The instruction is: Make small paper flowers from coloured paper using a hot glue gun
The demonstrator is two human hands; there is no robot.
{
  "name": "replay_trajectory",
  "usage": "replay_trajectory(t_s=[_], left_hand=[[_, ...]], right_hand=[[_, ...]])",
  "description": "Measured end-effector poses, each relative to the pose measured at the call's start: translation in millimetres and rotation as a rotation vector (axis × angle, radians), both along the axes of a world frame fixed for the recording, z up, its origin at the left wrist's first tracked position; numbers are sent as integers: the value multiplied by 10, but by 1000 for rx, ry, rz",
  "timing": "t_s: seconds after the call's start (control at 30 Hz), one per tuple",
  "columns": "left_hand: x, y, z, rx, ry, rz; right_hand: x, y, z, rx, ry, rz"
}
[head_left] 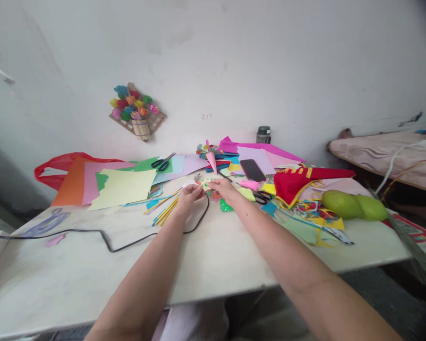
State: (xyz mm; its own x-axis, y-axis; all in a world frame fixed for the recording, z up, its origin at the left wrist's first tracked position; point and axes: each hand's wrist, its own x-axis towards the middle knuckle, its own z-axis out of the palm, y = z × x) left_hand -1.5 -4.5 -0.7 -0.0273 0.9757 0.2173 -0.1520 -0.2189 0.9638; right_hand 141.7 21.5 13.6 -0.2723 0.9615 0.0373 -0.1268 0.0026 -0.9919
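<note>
My left hand (189,199) and my right hand (223,188) meet over the middle of the table, fingers pinched. Between their fingertips is a small pale yellow-green paper piece (206,184), which both appear to grip; its exact shape is too small to tell. Beside my left hand lies a bundle of yellow, blue and purple paper sticks (167,211). Just beyond the hands, a pink paper cone (211,160) has small colourful paper shapes at its top. A bright green packet (226,205) sits under my right wrist.
Coloured sheets (128,184) and scissors (163,162) lie at back left. A black cable (108,244) crosses the table. Right of my hands are a phone (252,170), black-handled scissors (262,197), red cloth (291,187), paper scraps and green fruit (341,204). A bottle (263,134) stands by the wall.
</note>
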Motion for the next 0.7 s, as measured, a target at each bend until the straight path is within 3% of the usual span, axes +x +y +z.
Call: replay_trajectory(t_s=[0.3,0.5,0.7], left_hand=[[-4,-3,4,-35,35,-74],[-4,-5,11,-15,27,-47],[4,-1,0,-1,29,-60]], right_hand=[[-24,-20,12,8,-18,-67],[10,-23,22,6,24,-6],[-16,57,-74,51,-18,-2]])
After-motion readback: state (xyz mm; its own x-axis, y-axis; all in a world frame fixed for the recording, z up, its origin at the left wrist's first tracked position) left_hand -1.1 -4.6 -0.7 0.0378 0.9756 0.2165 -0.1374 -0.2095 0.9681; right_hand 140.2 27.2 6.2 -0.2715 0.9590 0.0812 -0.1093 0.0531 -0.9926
